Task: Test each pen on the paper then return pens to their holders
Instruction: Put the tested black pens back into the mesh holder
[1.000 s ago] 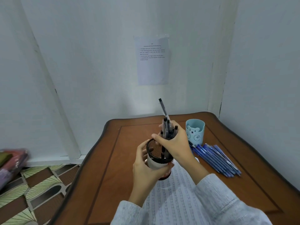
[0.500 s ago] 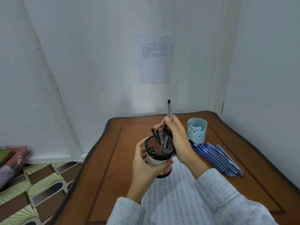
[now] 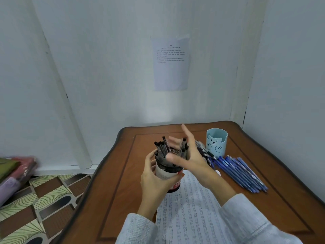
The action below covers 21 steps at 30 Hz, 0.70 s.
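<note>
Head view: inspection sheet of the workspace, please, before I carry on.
Surface: wooden table, lined paper lying on it.
Job's things: black pens standing in the holder; blue pens loose on the table beside the cup.
Clutter: nothing seen.
Hands: left hand grips the holder; right hand open over the black pens, fingers straight.
Cables: nothing seen.
Surroundings: printed sheet on the wall; patterned floor; blurred bundle at left.

Wooden table bears lined paper, blue pens, bear cup
</note>
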Each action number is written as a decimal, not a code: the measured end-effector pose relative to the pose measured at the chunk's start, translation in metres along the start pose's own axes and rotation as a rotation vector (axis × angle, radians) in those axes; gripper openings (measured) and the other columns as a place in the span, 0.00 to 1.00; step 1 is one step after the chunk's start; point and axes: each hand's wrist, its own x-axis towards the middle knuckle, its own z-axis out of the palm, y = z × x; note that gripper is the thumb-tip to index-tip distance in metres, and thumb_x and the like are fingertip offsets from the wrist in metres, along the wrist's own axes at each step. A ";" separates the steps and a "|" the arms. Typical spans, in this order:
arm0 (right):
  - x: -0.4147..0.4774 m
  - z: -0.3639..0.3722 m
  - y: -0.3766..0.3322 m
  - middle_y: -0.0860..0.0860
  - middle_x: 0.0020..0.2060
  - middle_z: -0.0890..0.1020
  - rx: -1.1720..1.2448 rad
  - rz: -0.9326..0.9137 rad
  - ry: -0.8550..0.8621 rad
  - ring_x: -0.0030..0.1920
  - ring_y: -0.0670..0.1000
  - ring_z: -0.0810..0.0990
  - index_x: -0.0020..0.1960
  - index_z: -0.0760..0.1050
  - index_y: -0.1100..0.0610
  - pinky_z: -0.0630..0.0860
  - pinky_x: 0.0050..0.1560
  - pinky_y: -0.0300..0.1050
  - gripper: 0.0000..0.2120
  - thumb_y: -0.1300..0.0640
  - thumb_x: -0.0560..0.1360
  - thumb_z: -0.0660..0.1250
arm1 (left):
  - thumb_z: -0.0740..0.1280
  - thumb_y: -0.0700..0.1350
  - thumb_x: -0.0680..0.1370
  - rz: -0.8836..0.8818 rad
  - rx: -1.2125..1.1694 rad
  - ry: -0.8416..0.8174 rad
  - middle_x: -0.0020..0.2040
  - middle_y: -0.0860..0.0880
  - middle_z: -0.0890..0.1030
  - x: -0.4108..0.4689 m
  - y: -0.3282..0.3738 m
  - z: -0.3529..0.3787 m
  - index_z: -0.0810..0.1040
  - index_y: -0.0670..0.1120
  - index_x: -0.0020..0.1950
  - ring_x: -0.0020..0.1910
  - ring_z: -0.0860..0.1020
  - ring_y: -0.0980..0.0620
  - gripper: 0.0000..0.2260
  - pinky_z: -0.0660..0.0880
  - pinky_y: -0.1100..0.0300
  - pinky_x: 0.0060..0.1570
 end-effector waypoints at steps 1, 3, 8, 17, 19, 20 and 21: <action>-0.001 0.004 0.001 0.42 0.67 0.71 -0.059 -0.018 0.023 0.66 0.40 0.72 0.73 0.45 0.31 0.70 0.68 0.50 0.56 0.40 0.58 0.79 | 0.83 0.46 0.60 -0.006 0.010 0.000 0.50 0.68 0.73 -0.001 0.002 0.002 0.64 0.67 0.58 0.50 0.71 0.78 0.38 0.68 0.81 0.41; 0.001 0.011 0.001 0.42 0.63 0.72 -0.202 -0.041 0.105 0.64 0.44 0.73 0.72 0.43 0.29 0.72 0.65 0.49 0.61 0.42 0.54 0.82 | 0.82 0.44 0.61 -0.014 0.024 -0.023 0.48 0.69 0.71 -0.004 0.007 0.004 0.62 0.67 0.57 0.47 0.69 0.81 0.38 0.69 0.80 0.39; 0.011 0.011 -0.010 0.40 0.50 0.78 -0.333 -0.071 0.297 0.52 0.36 0.75 0.68 0.66 0.44 0.71 0.52 0.29 0.36 0.47 0.64 0.78 | 0.83 0.49 0.57 0.034 0.026 -0.068 0.57 0.63 0.77 -0.009 0.008 0.007 0.68 0.63 0.64 0.58 0.74 0.66 0.41 0.71 0.77 0.46; 0.022 0.001 -0.020 0.55 0.39 0.84 0.131 -0.079 0.429 0.41 0.53 0.85 0.55 0.74 0.57 0.81 0.51 0.57 0.14 0.64 0.72 0.72 | 0.84 0.46 0.57 0.039 -0.078 -0.045 0.58 0.61 0.77 -0.007 0.005 0.002 0.70 0.60 0.64 0.57 0.75 0.65 0.40 0.75 0.71 0.49; 0.026 -0.001 -0.021 0.55 0.41 0.84 0.152 -0.092 0.408 0.43 0.55 0.85 0.61 0.71 0.50 0.80 0.53 0.56 0.21 0.62 0.72 0.73 | 0.84 0.48 0.57 0.045 -0.081 -0.039 0.59 0.62 0.77 -0.005 0.006 0.001 0.70 0.60 0.65 0.59 0.74 0.64 0.41 0.75 0.69 0.51; 0.028 -0.002 -0.020 0.54 0.42 0.84 0.094 -0.092 0.376 0.46 0.53 0.84 0.62 0.71 0.47 0.79 0.56 0.54 0.24 0.61 0.71 0.74 | 0.84 0.48 0.57 0.052 -0.081 -0.039 0.58 0.63 0.77 -0.004 0.006 0.002 0.70 0.61 0.65 0.59 0.74 0.65 0.41 0.76 0.68 0.52; 0.029 -0.003 -0.019 0.52 0.44 0.85 0.014 -0.087 0.337 0.48 0.51 0.83 0.61 0.72 0.46 0.78 0.58 0.52 0.24 0.59 0.70 0.75 | 0.84 0.48 0.57 0.060 -0.079 -0.037 0.58 0.65 0.76 -0.003 0.006 0.002 0.69 0.62 0.65 0.58 0.74 0.66 0.41 0.76 0.68 0.52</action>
